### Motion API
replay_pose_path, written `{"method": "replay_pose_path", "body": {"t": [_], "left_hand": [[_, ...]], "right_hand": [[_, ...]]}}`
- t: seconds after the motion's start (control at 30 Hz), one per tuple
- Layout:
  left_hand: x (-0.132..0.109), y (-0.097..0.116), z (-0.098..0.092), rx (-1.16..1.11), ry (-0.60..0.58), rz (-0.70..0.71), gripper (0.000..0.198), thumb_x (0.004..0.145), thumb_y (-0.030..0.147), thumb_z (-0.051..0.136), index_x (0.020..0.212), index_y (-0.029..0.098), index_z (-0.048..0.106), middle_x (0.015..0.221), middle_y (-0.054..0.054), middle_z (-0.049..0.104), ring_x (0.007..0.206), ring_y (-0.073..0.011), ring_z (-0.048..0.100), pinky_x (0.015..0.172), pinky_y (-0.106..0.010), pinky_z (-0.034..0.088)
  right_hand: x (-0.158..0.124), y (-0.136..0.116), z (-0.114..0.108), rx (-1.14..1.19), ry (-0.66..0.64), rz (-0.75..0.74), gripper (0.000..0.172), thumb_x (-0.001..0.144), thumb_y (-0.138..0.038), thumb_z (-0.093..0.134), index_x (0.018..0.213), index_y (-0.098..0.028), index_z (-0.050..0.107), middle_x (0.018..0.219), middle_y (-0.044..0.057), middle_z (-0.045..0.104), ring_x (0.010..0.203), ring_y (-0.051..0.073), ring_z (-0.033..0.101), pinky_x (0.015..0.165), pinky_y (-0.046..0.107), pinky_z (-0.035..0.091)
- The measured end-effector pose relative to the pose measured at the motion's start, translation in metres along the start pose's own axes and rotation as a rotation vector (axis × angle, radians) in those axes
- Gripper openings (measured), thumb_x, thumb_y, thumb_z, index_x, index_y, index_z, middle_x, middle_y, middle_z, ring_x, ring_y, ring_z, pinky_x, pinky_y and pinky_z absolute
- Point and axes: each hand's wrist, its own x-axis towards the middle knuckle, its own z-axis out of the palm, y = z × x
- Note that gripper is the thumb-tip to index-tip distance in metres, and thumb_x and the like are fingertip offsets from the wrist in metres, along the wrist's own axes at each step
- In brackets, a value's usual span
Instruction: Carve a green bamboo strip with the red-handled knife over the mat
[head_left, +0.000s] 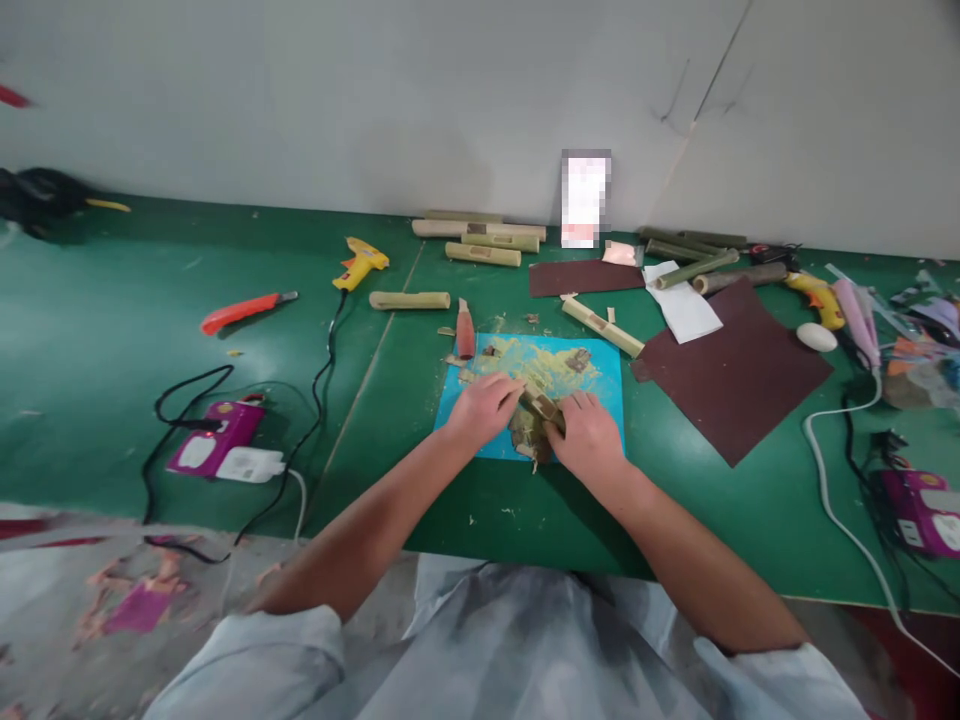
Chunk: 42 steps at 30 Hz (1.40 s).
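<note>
My left hand (484, 408) and my right hand (589, 435) are both closed around a short bamboo piece (538, 404) that lies tilted between them. They rest over a blue cutting mat (609, 385) on the green table (112, 330). The mat is strewn with yellowish bamboo dust and dark shavings (579, 358). A red-handled knife (465, 330) lies at the mat's far left corner, apart from both hands.
Several bamboo tubes (484, 240) lie at the back, one (409, 300) nearer, one notched (602, 326). Brown sandpaper sheets (739, 375) lie to the right. A yellow glue gun (361, 262), an orange cutter (244, 312) and a purple power strip (217, 445) with cables sit to the left.
</note>
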Motion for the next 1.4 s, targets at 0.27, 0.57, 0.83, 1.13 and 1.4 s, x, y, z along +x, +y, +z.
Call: {"method": "replay_pose_path", "body": {"t": [0.27,0.57,0.83,1.13,1.4], "left_hand": [[0.0,0.004,0.0,-0.016,0.019,-0.003,0.024,0.104,0.025,0.051,0.102,0.016,0.073,0.089,-0.007,0.072,0.083,-0.0182,0.07,0.075,-0.03,0.058],[0.001,0.003,-0.003,-0.046,-0.039,-0.05,0.024,0.104,0.027,0.051,0.105,0.019,0.073,0.096,-0.008,0.074,0.09,-0.0189,0.071,0.082,-0.031,0.059],[0.0,0.005,-0.002,-0.043,-0.059,-0.003,0.025,0.104,0.026,0.049,0.11,0.018,0.072,0.098,-0.009,0.074,0.092,-0.0199,0.071,0.082,-0.032,0.059],[0.008,-0.007,-0.01,-0.128,-0.028,-0.173,0.02,0.096,0.027,0.064,0.111,0.018,0.075,0.092,-0.006,0.074,0.072,-0.0149,0.067,0.069,-0.028,0.057],[0.012,-0.007,-0.018,-0.132,-0.093,-0.202,0.022,0.097,0.023,0.06,0.112,0.02,0.076,0.097,-0.007,0.077,0.083,-0.0188,0.071,0.075,-0.031,0.059]], "right_hand": [[0.0,-0.002,-0.003,-0.004,-0.021,0.019,0.011,0.093,-0.028,0.063,0.092,-0.017,0.063,0.096,0.013,0.067,0.097,0.029,0.06,0.081,0.04,0.046],[-0.001,0.0,0.0,0.001,0.004,0.01,0.01,0.093,-0.028,0.062,0.091,-0.018,0.062,0.096,0.012,0.067,0.095,0.028,0.059,0.08,0.04,0.046],[0.0,-0.002,-0.003,-0.016,-0.005,0.013,0.011,0.093,-0.028,0.064,0.092,-0.017,0.063,0.095,0.012,0.067,0.096,0.028,0.06,0.08,0.04,0.046],[0.0,-0.001,-0.003,0.003,-0.015,0.013,0.012,0.093,-0.029,0.064,0.092,-0.018,0.062,0.097,0.012,0.067,0.096,0.029,0.059,0.08,0.04,0.045],[0.0,0.0,-0.001,0.007,-0.002,0.018,0.011,0.094,-0.029,0.062,0.092,-0.018,0.062,0.097,0.012,0.067,0.096,0.029,0.058,0.08,0.04,0.046]]}}
